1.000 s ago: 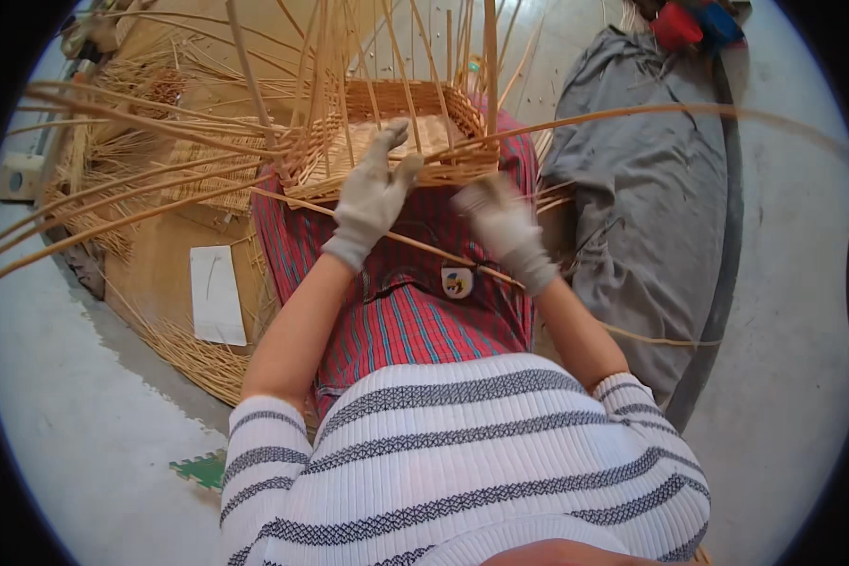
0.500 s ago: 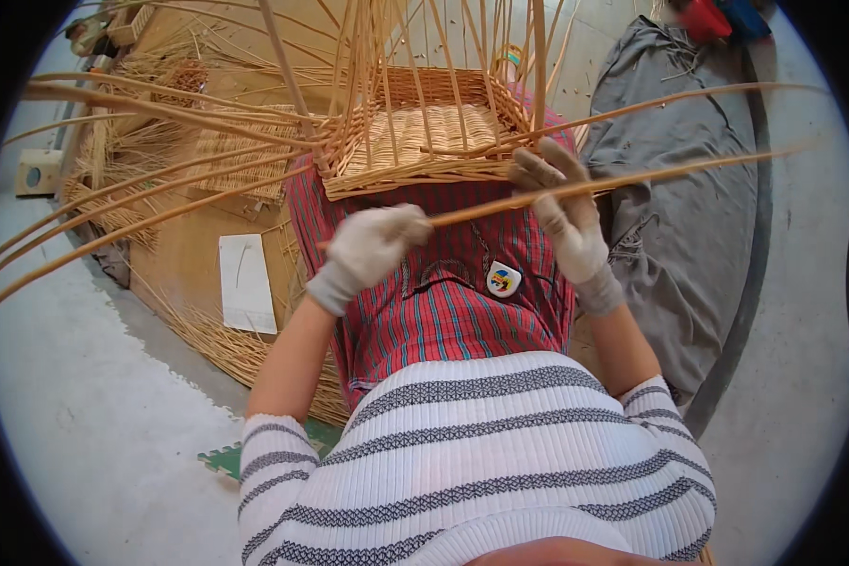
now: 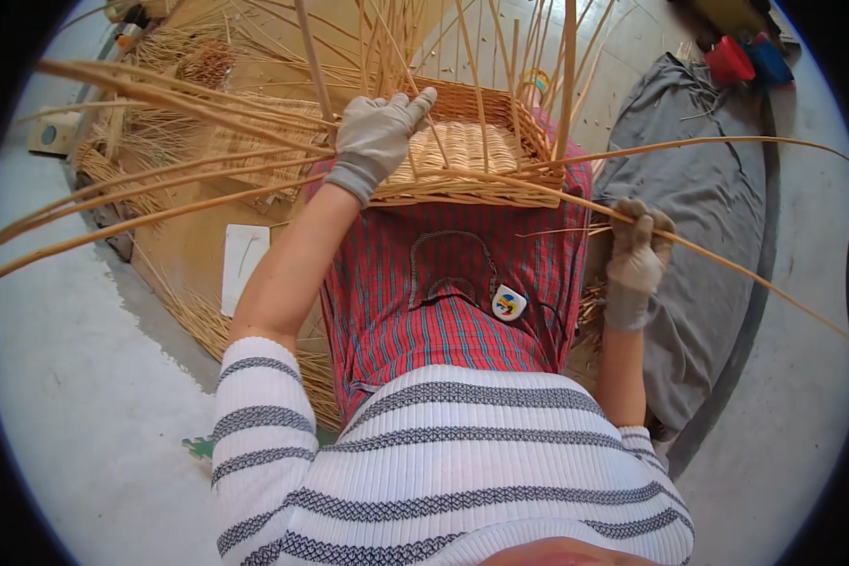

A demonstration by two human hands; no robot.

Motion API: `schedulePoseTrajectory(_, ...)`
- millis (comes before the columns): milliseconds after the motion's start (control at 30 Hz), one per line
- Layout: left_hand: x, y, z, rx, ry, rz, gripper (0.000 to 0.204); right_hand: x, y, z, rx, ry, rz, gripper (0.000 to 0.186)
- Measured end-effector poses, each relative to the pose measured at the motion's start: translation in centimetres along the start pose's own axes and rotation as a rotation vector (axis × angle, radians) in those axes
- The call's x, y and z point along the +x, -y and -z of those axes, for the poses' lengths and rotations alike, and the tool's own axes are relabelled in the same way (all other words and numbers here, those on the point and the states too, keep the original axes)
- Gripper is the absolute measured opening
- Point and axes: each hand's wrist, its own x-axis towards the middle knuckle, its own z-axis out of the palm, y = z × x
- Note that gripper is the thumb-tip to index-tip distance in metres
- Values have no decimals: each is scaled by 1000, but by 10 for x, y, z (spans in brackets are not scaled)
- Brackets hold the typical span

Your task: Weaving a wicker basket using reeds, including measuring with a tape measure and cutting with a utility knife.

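Note:
A partly woven wicker basket rests across my lap, with its long upright stakes pointing away from me. My left hand, in a pale work glove, is at the basket's near left side, its fingers closed around a thin upright stake. Out to the right, my gloved right hand grips a long willow rod. That rod slants down from the basket's near wall, past my right hand, to its thin tip. Another rod sticks out to the right from the near right corner.
Several long rods jut out to the left. A flat woven panel and bundles of willow lie on the board at left, near a white sheet. Grey cloth covers the right side. A tape measure lies on my red checked apron.
My left hand has moved up from the lap to the basket's stakes. My right hand has shifted right and down along the rod, which now lies against the near wall.

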Motion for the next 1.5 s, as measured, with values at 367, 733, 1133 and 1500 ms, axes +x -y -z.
schedulePoseTrajectory(367,8,-39,25,-570,14,366,68,15,-41,42,169,-7,-229,10)
schedulePoseTrajectory(733,-19,-80,11,-1508,709,796,26,24,-35,20,147,-156,-233,15)
schedulePoseTrajectory(1133,-26,-121,2,-1431,261,1041,28,159,-116,-246,-651,709,258,47)
schedulePoseTrajectory(1500,-13,-109,-10,-1254,375,1011,27,118,-136,-252,-832,242,276,24)
